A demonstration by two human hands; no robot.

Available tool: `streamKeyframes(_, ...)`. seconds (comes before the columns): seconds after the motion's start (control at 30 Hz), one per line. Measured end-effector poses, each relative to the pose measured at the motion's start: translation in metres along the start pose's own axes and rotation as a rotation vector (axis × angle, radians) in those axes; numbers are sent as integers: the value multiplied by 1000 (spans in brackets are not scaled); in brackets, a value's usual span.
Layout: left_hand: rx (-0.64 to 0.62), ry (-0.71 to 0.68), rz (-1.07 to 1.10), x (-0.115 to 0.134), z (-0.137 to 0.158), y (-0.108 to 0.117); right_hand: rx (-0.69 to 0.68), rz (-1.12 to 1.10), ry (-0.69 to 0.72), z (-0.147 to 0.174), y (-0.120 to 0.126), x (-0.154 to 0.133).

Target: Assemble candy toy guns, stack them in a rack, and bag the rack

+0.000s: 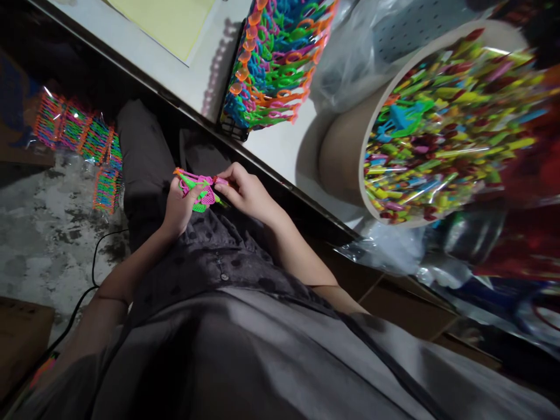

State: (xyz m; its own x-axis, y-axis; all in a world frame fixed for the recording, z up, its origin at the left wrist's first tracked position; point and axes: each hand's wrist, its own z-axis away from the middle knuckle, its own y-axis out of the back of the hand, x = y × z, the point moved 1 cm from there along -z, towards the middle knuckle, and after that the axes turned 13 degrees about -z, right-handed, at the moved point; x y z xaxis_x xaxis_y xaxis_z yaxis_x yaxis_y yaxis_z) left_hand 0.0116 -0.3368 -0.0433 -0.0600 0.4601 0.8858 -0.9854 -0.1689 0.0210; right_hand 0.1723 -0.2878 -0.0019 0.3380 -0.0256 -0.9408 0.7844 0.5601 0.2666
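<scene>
Above my lap, my left hand [178,204] is closed around several flat plastic pieces with mesh ends [199,192], pink and green with a bit of orange at the top. My right hand [245,192] pinches a small pink plastic piece with a red end [220,181] between thumb and fingertips. That piece meets the right side of the mesh bunch; whether the two are joined I cannot make out. A yellow-green tip pokes out below the right fingers. The fingers partly hide both items.
On the white table [280,149], a black wire basket [231,125] holds colourful looped plastic pieces. Right of it a beige bucket [350,149] brims with small yellow, red and pink parts, near clear plastic bags [389,248]. Packed colourful strips [79,128] lie at left, above a cable [93,262].
</scene>
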Motion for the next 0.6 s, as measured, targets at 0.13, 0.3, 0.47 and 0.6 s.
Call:
streamKeyframes(0.13,20,-24,-4,1,3,-5,-45,82,5,3,2,0)
streamKeyframes(0.3,-6,-10,20,0,2,-5,-62,176,-16,4,-1,1)
streamKeyframes(0.47,-42,27,32,-5,2,-2,-90,258,-44,11,-8,-3)
streamKeyframes(0.6,-75,21,-1,-4,4,4,-117,248,-79,14,-11,-1)
